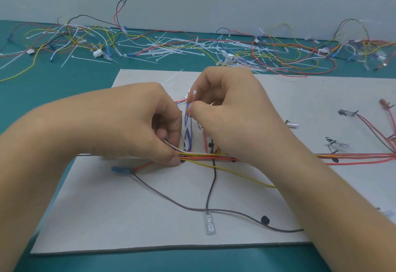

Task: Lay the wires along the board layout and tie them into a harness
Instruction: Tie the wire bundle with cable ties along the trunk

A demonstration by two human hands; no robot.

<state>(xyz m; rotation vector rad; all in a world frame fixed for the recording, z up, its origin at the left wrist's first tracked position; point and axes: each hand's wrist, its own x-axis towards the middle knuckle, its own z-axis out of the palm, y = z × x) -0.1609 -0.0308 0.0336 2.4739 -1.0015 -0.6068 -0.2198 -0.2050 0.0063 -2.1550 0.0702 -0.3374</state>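
left hand (137,126): fingers curled, thumb and fingertips pinched on the wire bundle (205,156), red, orange, yellow and one white strand. the bundle runs from this hand's fingertips under the right wrist and on toward the board's far-right edge.

right hand (231,109): thumb and forefinger pinched on a white cable tie (194,96), its square head standing just above the fingertips. the other fingers are folded in.

between the two hands: twisted blue wires (188,130) rise from the bundle toward the right fingertips. whether the tie goes around them, cannot tell.

below the left thumb: a blue terminal (121,170) lies on the grey board (128,218), with a brown wire (171,201) trailing from it toward the right forearm.

below the right hand: a black wire (211,190) drops from the bundle to a clear sleeve (210,224) with print on it, too blurred to read. a yellow wire (246,177) slants out under the right wrist. a black dot (265,220) is marked on the board by the brown wire.

writing: dark scribbles (199,126) on the board just left of the right palm, partly hidden, unreadable. small marks (331,141) well right of the right hand are also illegible.

beyond both hands: loose wires (278,57) and spare white ties (167,49) scattered on the teal table (53,83).
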